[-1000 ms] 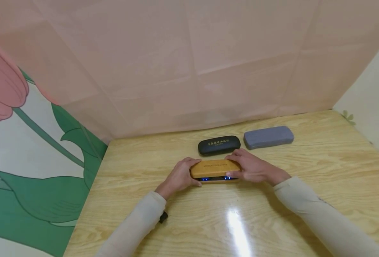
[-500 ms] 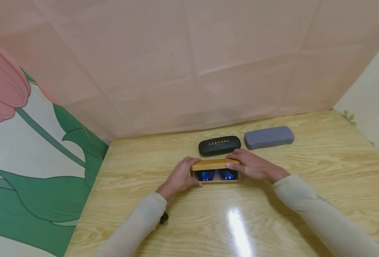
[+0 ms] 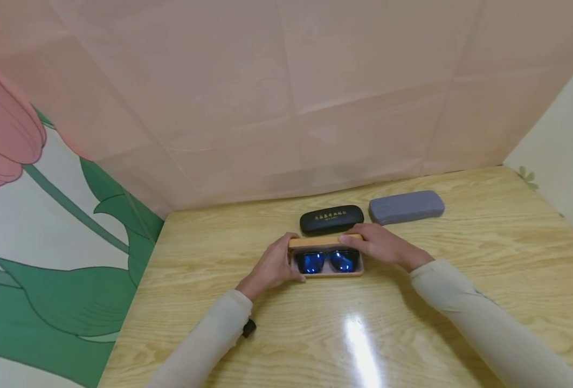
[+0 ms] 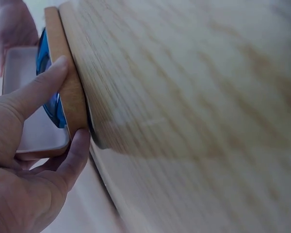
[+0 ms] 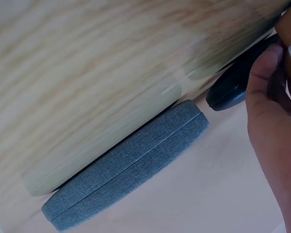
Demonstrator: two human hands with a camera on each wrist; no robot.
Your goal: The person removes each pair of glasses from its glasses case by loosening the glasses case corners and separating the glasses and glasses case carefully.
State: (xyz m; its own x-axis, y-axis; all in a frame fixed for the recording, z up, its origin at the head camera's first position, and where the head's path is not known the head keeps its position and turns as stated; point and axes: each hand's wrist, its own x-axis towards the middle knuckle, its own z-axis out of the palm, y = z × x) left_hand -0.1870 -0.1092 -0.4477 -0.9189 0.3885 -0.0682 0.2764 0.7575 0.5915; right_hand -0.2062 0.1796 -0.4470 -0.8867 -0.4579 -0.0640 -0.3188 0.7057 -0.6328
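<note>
A tan glasses case (image 3: 315, 243) sits on the table with its lid tilted up and back. In its pale-lined base lies a pair of dark sunglasses (image 3: 311, 263) with blue mirrored lenses. The case's left end is gripped by my left hand (image 3: 270, 268); in the left wrist view the thumb (image 4: 41, 87) presses over the wall of the base (image 4: 73, 99). At the right end, my right hand (image 3: 385, 247) holds the lid, thumb on its front edge and the fingers behind, partly hidden.
Just behind the tan case lies a closed black glasses case (image 3: 332, 220) with gold lettering. A closed grey-blue fabric case (image 3: 406, 207) lies to its right. A pink cloth (image 3: 286, 108) hangs along the back edge of the wood-grain table (image 3: 208, 237).
My right hand has swung the lid up and back, from slightly raised to wide, and the sunglasses inside have come into full view. My left hand stays on the case.
</note>
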